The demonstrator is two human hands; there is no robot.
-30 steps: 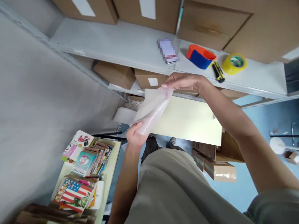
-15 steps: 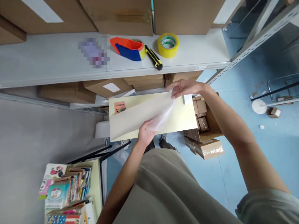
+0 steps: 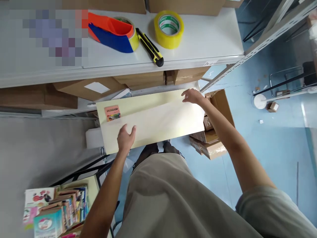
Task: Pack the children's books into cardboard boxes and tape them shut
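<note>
A long pale sheet of paper (image 3: 158,115) lies aslant on a pale yellow board (image 3: 146,100). A small pink card with a picture (image 3: 112,111) rests on the board's left end, its lower edge covered by the sheet. My left hand (image 3: 125,138) is over the sheet's lower left part, thumb and fingers spread, with nothing held. At the sheet's upper right edge is my right hand (image 3: 192,97), its fingers bent and apart; whether the fingertips touch the paper is hard to see.
On the shelf (image 3: 198,43) ahead lie a tape dispenser (image 3: 111,36), a yellow-black box cutter (image 3: 150,48) and a yellow tape roll (image 3: 169,29). An open carton (image 3: 224,105) stands right, on the blue floor. Books (image 3: 71,205) fill a surface at lower left.
The sheet's lifted, curled right part now lies flat on the board. My left hand has let go of the sheet and moved left, fingers spread. The view has shifted closer to the shelf.
</note>
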